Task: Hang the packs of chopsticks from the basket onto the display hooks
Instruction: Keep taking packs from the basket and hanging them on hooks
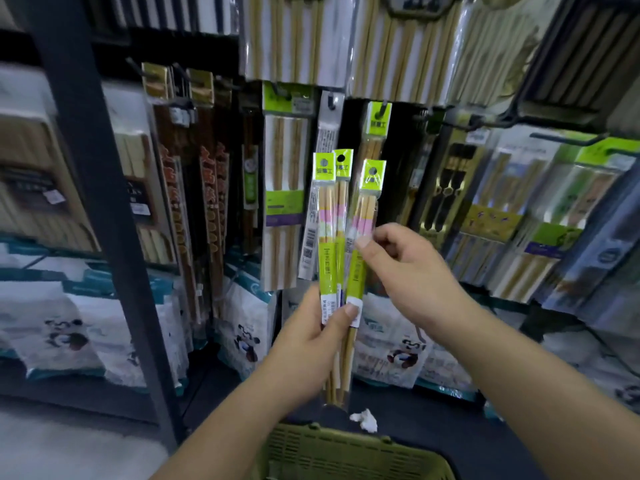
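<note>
Fanning upward in front of the display rack, three packs of chopsticks (334, 237) are held in the air above the basket (346, 452), their green header cards level with the lower row of hanging goods. The left hand (311, 341) grips their lower ends, thumb pressed across the front. The right hand (405, 268) pinches the outermost pack (367, 216) at mid-length between thumb and fingers, apparently singling it out.

None of these three is on a hook yet. One hook (383, 106) just above and behind them carries a hanging pack (375, 133) with the same green header, which looks the likely place for them. All three therefore remain to be hung, along with whatever the basket holds.

Only the basket's far rim shows, cut off at the bottom edge of the view, so its contents cannot be seen. The printing on the headers is too blurred to read. A white crumpled scrap (363, 419) lies on the floor just beyond the basket.
</note>
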`<state>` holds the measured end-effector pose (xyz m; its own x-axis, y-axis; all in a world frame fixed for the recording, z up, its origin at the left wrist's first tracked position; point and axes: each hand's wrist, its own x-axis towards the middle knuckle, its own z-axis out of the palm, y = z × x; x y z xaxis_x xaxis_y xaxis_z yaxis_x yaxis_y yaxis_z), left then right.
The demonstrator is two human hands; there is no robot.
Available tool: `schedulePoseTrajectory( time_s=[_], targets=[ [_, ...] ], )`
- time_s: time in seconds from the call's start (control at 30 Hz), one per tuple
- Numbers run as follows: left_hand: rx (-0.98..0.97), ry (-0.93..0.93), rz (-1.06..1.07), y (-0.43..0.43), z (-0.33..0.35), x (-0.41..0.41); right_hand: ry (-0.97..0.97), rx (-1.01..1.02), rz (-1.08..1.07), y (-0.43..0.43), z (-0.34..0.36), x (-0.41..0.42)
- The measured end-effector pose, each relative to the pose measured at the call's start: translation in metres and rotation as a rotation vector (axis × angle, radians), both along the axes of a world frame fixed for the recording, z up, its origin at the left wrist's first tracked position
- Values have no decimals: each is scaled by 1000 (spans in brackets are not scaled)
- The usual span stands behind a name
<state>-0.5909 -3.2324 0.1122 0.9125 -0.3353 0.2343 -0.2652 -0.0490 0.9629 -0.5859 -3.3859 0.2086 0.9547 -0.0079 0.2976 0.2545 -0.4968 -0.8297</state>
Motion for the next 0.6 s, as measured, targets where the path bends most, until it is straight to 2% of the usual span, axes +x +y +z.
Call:
schedulePoseTrajectory(
  time_s=[0.2,0.37,0.6],
  targets=[
    [4,-122,98,-2,16,-2,-179,69,17,10,32,7],
    [-140,-107,199,-4,17,2,-269,84,15,10,48,19],
    [-218,-89,251,-3,15,8,-191,253,-89,1,60,40]
  ],
)
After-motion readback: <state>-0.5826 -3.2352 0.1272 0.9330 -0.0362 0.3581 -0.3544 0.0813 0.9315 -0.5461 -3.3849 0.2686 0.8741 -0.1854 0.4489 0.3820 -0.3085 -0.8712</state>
